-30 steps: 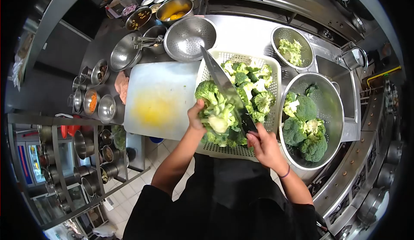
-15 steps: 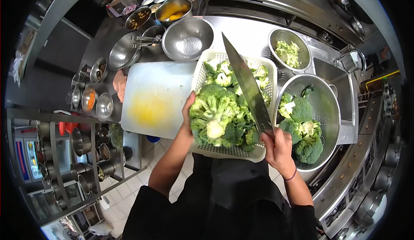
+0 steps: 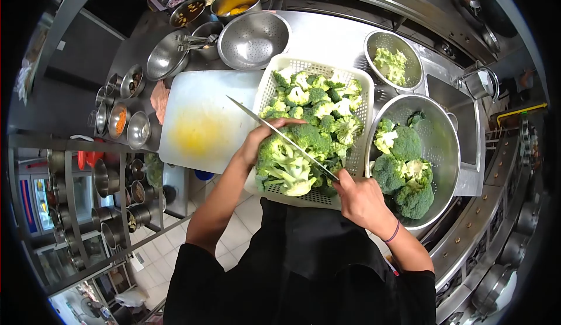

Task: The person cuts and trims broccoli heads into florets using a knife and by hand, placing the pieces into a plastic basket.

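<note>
My left hand (image 3: 256,140) is wrapped round a large head of broccoli (image 3: 286,170), its cut stalk facing me. It holds the head over the near left of a white perforated basket (image 3: 367,106). Cut broccoli florets (image 3: 318,97) fill much of that basket. In my right hand (image 3: 365,199) is the handle of a long kitchen knife (image 3: 282,136). Its blade slants up and left across the broccoli head, with the tip beyond my left hand over the cutting board (image 3: 193,103). Whether the edge touches the broccoli, I cannot tell.
A large steel colander (image 3: 449,167) at the right holds several broccoli heads (image 3: 409,176). Behind it, a smaller colander (image 3: 414,50) contains pale green pieces. An empty-looking perforated bowl (image 3: 254,42) stands behind the basket. Small steel bowls (image 3: 139,129) line the left; a sink (image 3: 453,103) is at right.
The knife has swung left and down, from pointing away over the basket to lying across the broccoli head. My left hand has shifted up round the head, and my right hand has moved slightly left.
</note>
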